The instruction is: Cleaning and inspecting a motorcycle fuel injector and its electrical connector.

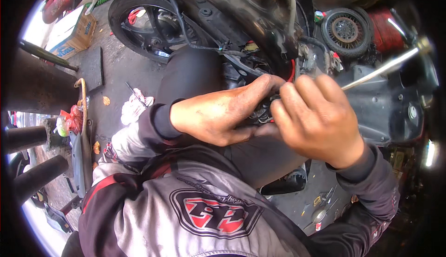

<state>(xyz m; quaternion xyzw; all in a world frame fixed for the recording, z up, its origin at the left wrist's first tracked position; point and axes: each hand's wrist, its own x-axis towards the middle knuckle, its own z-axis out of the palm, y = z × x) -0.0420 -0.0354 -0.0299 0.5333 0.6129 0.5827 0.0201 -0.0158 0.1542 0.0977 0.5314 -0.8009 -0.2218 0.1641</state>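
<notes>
Both hands meet in front of the engine area of a dark motorcycle (251,20). My left hand (227,113) has its fingers curled and pinched inward; whatever lies between them is hidden. Close against its fingertips, my right hand (318,117) is closed in a fist. From behind that fist a long-shafted socket wrench (383,69) sticks out up and to the right, silver with a thicker round end. Its other end is covered by my fingers. A red hose (291,70) and metal engine parts show just behind the hands.
The motorcycle's wheel (155,22) stands at upper left, beside a cardboard box (72,32). A loose wheel (346,32) lies at upper right above a black plastic panel (383,106). Small tools (320,210) and a crumpled white cloth (135,106) are on the ground.
</notes>
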